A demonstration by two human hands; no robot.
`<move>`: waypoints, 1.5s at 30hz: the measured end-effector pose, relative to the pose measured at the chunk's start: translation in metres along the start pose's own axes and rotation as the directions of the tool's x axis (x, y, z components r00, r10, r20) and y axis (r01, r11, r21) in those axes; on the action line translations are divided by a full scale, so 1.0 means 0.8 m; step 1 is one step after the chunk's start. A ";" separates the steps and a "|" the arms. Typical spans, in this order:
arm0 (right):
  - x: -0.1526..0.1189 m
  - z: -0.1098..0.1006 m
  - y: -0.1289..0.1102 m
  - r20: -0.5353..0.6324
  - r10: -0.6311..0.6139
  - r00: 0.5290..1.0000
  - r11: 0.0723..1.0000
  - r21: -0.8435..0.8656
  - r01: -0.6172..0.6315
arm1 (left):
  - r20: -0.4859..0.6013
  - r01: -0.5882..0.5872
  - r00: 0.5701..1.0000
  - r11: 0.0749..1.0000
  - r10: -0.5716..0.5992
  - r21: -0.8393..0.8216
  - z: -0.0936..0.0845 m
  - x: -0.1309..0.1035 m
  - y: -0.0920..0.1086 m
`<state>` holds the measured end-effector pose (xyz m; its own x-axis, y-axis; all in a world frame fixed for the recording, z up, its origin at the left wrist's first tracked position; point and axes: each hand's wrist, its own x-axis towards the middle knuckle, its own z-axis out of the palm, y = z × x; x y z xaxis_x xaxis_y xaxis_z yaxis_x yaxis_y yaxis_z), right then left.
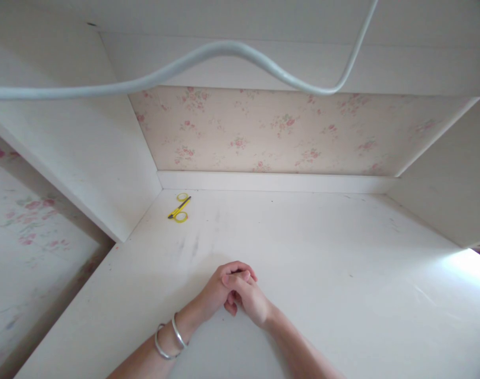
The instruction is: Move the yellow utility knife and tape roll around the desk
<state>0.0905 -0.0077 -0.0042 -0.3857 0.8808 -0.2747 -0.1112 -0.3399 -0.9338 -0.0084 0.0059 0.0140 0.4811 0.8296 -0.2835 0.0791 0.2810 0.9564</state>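
My left hand [218,289] and my right hand [256,301] are clasped together on the white tabletop [315,252], near its front. The fingers of both are closed around each other, and no object shows between them. Two silver bangles [178,331] circle my left wrist. Farther back on the left lies a yellow and black utility knife [180,207], slanting. Close beside it are two thin yellow tape rolls, one behind [182,193] and one in front [180,221]. Neither hand touches the knife or the rolls.
White side panels stand at the left [117,173] and right [441,173]. A low white ledge [279,182] runs along the back under floral wallpaper [243,126]. Overhead, a white cable [224,48] crosses the view below a white shelf [263,21]. Dark smudges mark the tabletop.
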 end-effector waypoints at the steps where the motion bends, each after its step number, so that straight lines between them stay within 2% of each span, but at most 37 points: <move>1: 0.000 0.000 0.000 0.001 0.000 1.000 1.000 0.001 0.000 | 0.000 0.003 1.000 1.000 -0.003 -0.001 0.000 0.000 0.000; 11: -0.002 0.001 -0.001 0.011 -0.006 1.000 1.000 0.016 0.006 | -0.011 -0.033 0.999 0.999 0.033 -0.011 0.000 0.002 -0.006; 14: -0.003 0.001 -0.002 0.008 -0.009 1.000 1.000 0.017 0.008 | -0.003 -0.006 1.000 1.000 0.006 -0.005 0.001 0.001 -0.003; 20: -0.003 0.001 -0.003 0.002 -0.002 1.000 1.000 -0.020 0.002 | -0.001 -0.010 1.000 1.000 0.010 -0.012 0.001 -0.002 0.002; 33: -0.006 0.003 -0.011 0.006 -0.001 1.000 0.997 -0.074 0.002 | -0.002 -0.027 1.000 1.000 0.027 0.004 0.001 -0.001 -0.003; 45: -0.003 0.000 -0.001 0.029 -0.013 0.999 1.000 -0.025 0.014 | -0.003 -0.039 0.999 0.999 0.039 0.007 0.001 0.000 -0.004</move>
<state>0.0913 -0.0097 -0.0031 -0.4108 0.8752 -0.2553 -0.0933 -0.3189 -0.9432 -0.0080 0.0046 0.0110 0.4816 0.8412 -0.2460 0.0665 0.2448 0.9673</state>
